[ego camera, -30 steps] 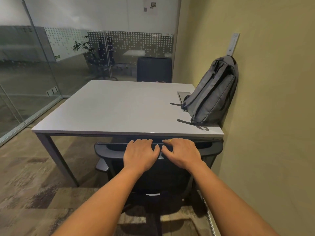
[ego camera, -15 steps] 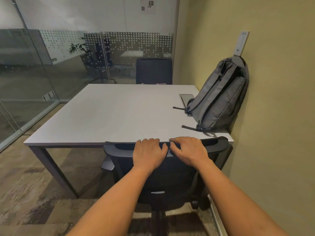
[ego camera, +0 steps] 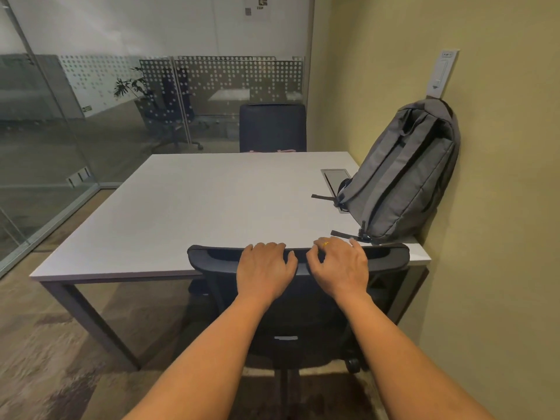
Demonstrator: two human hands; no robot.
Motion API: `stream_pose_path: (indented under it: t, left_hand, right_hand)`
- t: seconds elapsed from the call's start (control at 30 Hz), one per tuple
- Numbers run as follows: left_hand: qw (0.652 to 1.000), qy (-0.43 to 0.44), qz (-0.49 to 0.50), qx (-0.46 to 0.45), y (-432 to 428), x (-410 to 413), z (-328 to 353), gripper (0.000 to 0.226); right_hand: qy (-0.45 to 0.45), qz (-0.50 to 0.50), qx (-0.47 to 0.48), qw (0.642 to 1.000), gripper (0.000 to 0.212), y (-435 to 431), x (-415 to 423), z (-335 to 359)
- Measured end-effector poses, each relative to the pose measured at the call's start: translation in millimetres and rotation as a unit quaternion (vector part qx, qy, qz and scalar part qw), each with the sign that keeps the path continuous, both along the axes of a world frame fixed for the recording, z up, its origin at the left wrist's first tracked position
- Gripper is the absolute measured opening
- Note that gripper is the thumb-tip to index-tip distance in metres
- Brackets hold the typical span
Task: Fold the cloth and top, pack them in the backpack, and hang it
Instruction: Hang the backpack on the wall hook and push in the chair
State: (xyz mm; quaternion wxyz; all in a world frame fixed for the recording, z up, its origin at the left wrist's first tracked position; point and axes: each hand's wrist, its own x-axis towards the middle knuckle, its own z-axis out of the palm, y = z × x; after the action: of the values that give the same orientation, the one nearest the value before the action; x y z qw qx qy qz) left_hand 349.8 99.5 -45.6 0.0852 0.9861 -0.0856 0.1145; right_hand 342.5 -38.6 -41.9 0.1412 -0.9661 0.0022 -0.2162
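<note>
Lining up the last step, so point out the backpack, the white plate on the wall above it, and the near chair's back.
backpack (ego camera: 403, 177): head view, grey front panel.
white wall plate (ego camera: 443, 72): head view, its middle.
chair back (ego camera: 206, 253): head view, top rail near its left end.

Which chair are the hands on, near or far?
The near chair, on the camera's side of the table: left hand and right hand grip its backrest top. The far chair across the table stands untouched.

A small office meeting room: a flat white square desk (ego camera: 197, 207), a black wheeled office chair (ego camera: 212, 253) in front of it, another black chair (ego camera: 272, 128) behind it, dotted glass walls (ego camera: 236, 83) beyond.
</note>
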Motion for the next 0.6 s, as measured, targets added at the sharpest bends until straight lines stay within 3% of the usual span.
stream_pose_path:
  t: [0.07,0.17,0.27,0.4,0.6]
  left_hand:
    - [1.0,-0.016,-0.005,0.001,-1,1,-1,0.061]
    - [1.0,-0.03,-0.004,0.003,-5,6,-1,0.076]
    - [1.0,-0.027,0.011,-0.006,-13,14,-1,0.074]
    - [0.999,-0.037,0.013,-0.006,-20,25,1,0.089]
    - [0.999,-0.042,0.025,-0.001,-4,39,1,0.086]
  right_hand:
    - [-0.061,0.024,-0.019,0.998,0.044,0,4,-2]
    - [-0.081,0.038,-0.05,0.995,0.043,-5,11,-8]
    - [-0.102,0.048,-0.048,0.992,0.041,-13,22,-10]
    - [-0.118,0.058,-0.054,0.99,0.04,-20,36,-10]
    - [-0.12,0.06,-0.059,0.989,0.04,-3,48,-12]
